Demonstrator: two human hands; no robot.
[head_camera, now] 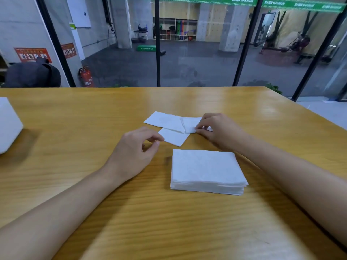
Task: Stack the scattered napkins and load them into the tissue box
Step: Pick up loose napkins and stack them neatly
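Head-camera view, looking down onto a wooden desk (93,184). A squared stack of white napkins (206,169) lay close to the person, between the two forearms. Just beyond it, three loose napkins (165,121) overlapped one another in a rough fan. The right hand (221,131) pinched the rightmost napkin (189,123) at its edge between thumb and fingers (203,120). The left hand (135,152) sat with fingers loosely curled at the near corner of the lowest napkin (174,137); whether it gripped that corner could not be told. The tissue box (9,126) (a white shape, cut off by the left edge of the view) stood well apart from everything else. The likely trouble lay in the overlap: lifting the pinched sheet could have dragged its neighbours along or creased the thin paper. A sheet laid down crooked would probably have left the stack ragged and harder to fit into the box. The right forearm, passing just beside the stack, could also have knocked it out of square.
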